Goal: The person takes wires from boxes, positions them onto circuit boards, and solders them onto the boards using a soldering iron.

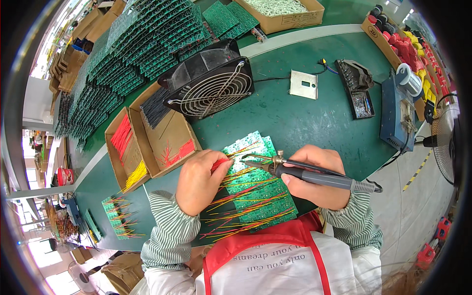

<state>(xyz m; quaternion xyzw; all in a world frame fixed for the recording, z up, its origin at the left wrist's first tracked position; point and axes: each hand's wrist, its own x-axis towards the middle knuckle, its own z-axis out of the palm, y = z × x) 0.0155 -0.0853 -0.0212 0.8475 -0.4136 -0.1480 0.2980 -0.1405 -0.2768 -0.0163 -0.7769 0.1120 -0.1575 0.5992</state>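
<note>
Red-trimmed apron (275,280) below, we grip the soldering iron (307,176) in our right hand (325,195), pinch red wires (220,164) in our left hand (198,183), and should steady both over the green circuit board (269,188).

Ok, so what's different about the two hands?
The left hand holds a red bundle, probably wires; the right hand holds a grey iron.
The left hand is at the left side of the green boards; the right hand is at their right side.
Both are bare, both hold something, and both come out of striped sleeves.
</note>
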